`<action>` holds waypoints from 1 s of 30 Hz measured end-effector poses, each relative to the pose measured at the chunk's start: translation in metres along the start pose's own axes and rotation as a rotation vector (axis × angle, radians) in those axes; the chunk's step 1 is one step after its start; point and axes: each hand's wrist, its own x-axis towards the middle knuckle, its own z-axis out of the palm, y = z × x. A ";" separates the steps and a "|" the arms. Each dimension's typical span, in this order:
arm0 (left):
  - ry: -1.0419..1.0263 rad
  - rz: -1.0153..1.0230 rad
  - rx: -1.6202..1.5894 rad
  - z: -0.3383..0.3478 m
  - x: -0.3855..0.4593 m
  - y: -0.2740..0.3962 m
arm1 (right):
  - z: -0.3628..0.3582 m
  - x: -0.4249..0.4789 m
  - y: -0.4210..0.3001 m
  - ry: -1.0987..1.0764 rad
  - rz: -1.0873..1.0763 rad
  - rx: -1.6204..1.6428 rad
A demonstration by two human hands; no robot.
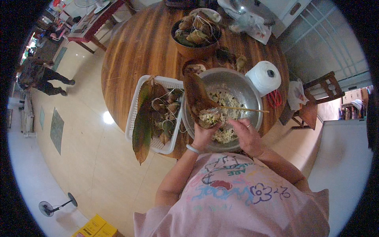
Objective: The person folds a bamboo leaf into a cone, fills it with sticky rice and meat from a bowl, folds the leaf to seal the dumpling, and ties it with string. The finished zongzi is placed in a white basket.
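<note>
My left hand (205,137) grips a broad brown leaf (197,89) folded into a cone. A rice mixture (209,118) with greenish and dark bits sits in the cone's mouth. Beside it, my right hand (247,136) hovers over the near right side of a steel basin (253,89), fingers apart and holding nothing visible. More loose rice mixture (226,100) lies in the basin. A thin chopstick (245,109) extends from the leaf cone across the basin's right rim; its left end is hard to make out.
Left of the basin, a white plastic basket (134,109) holds string-tied leaf parcels and a long leaf (141,130). Farther back stands a pot (192,51) of wrapped parcels. A white string spool (263,77) and red-handled scissors (274,98) lie right. A person (44,75) walks at far left.
</note>
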 end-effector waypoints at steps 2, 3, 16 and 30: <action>-0.005 -0.026 0.010 -0.002 -0.001 0.009 | -0.004 -0.003 0.005 0.029 0.100 0.018; -0.007 0.019 0.078 -0.005 0.001 0.012 | -0.006 -0.004 0.011 0.028 0.161 0.033; 0.107 -0.111 -0.344 -0.036 -0.008 0.008 | 0.084 -0.038 0.103 -0.175 0.417 0.051; 0.115 -0.128 -0.617 -0.050 -0.014 -0.008 | 0.067 -0.030 0.101 -0.395 1.019 0.913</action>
